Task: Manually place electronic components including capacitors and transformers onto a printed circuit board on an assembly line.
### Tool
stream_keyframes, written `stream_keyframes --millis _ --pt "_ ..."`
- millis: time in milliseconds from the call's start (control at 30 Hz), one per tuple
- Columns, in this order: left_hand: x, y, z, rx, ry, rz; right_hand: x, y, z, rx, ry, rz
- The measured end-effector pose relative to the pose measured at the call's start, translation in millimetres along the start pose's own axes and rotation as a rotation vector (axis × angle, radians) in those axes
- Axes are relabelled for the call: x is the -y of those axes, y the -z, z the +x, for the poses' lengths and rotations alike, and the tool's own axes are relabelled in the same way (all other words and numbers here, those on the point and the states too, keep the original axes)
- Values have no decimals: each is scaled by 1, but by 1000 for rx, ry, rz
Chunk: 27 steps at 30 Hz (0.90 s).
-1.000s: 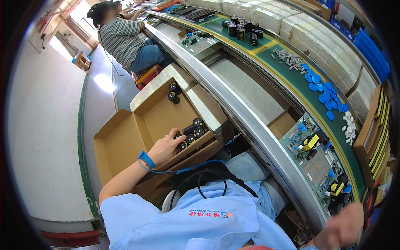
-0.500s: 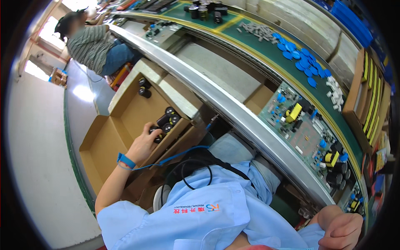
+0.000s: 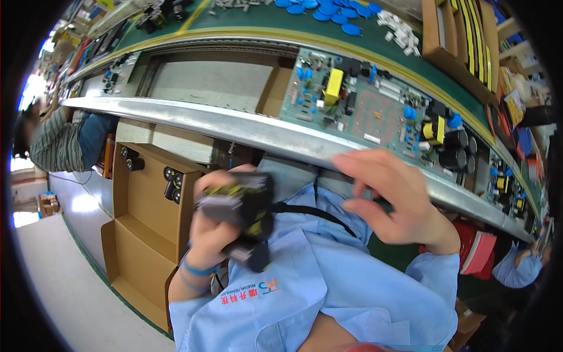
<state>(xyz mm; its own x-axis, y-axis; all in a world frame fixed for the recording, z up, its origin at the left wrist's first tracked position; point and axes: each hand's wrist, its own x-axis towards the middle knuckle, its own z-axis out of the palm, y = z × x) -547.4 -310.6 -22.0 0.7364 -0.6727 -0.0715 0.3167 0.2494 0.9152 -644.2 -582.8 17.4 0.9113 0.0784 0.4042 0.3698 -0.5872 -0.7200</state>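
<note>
My left hand (image 3: pixel 212 234) is closed around several black cylindrical capacitors (image 3: pixel 252 202), held up in front of my body and blurred by motion. A blue band (image 3: pixel 199 270) circles that wrist. To the right, my right hand (image 3: pixel 394 196) hovers over the near metal rail with fingers apart and nothing in it. Beyond that hand lies a green circuit board (image 3: pixel 363 120), fitted with yellow transformers, blue discs and, at its right end, several black capacitors (image 3: pixel 453 154). At left, an open cardboard box (image 3: pixel 153 202) holds a few more black capacitors (image 3: pixel 172 183).
The metal rail (image 3: pixel 234 118) runs between me and the line. Blue disc parts (image 3: pixel 331 13) and white pieces (image 3: pixel 399 32) lie on the green bench behind the board. A cardboard tray (image 3: pixel 454 50) stands at far right. Another person (image 3: pixel 64 141) sits at left.
My left hand has come out of the box with several capacitors and moved right, toward my chest. My right hand has risen from the lower right and opened. The view has turned rightward.
</note>
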Motion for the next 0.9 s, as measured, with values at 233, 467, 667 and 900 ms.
stream_keyframes --millis 233,467,667,900 --pt "41 -51 63 479 333 -401 -20 1 -13 -32 -60 39" --pt "36 -50 62 379 534 -401 -52 62 -1 -207 -591 524" --pt "56 -32 55 439 617 -495 -91 75 27 -80 -611 380" --pt "60 -19 58 486 665 -503 -86 54 38 -68 -572 -198"
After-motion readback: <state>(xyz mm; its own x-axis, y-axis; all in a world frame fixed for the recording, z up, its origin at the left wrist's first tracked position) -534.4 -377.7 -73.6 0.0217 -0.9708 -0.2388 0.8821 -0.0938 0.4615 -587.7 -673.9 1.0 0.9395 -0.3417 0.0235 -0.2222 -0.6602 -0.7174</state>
